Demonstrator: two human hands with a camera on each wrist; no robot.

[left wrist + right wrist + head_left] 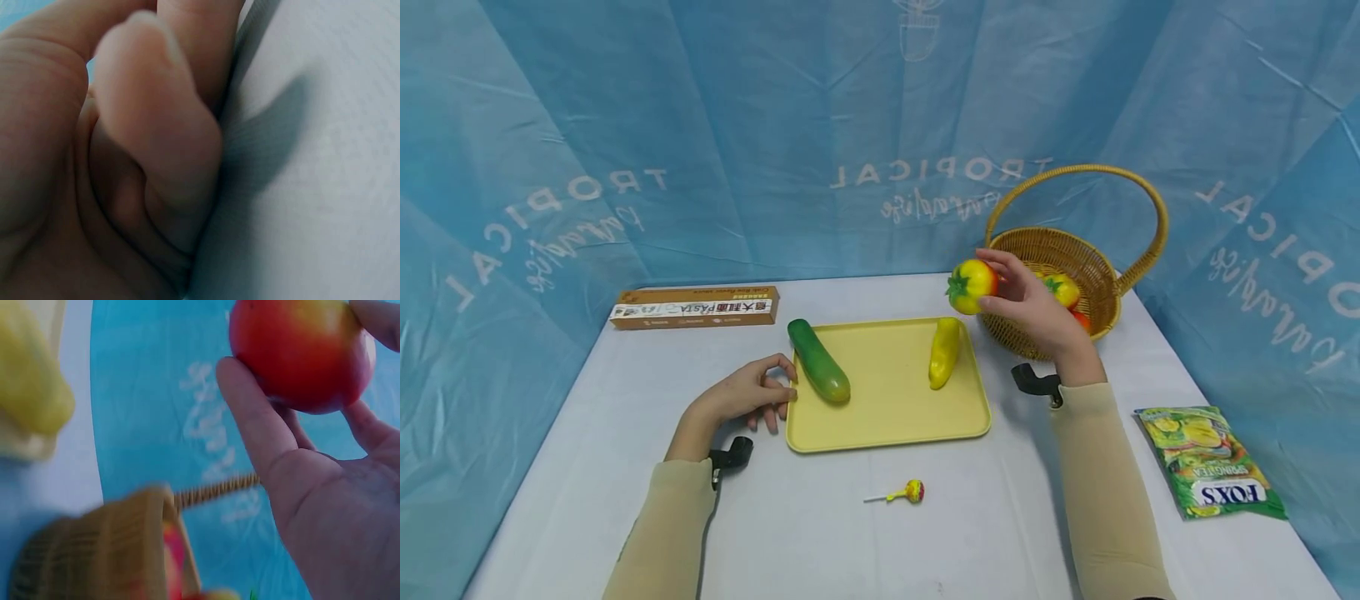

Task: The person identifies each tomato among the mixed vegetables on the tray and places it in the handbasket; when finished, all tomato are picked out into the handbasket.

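Observation:
In the head view, my right hand point(1026, 304) holds a red-and-yellow tomato point(972, 286) with a green leafy top, raised in front of the wicker basket point(1101, 275). The right wrist view shows the tomato's red underside point(303, 353) between thumb and fingers. My left hand point(745, 392) has its bent fingers and thumb at the left rim of the yellow tray point(887, 417). On that tray lie a green cucumber point(818, 362), at the left, and a yellow pepper-like vegetable point(944, 353), at the right. Only curled fingers point(156, 119) and white cloth show in the left wrist view.
More red-and-yellow tomatoes point(1062, 290) lie in the basket, whose tall handle arches above it. A pasta box point(696, 307) is at the back left. A lollipop point(913, 491) lies before the tray, a green Fox's bag point(1213, 462) at right. Blue curtain closes off the back.

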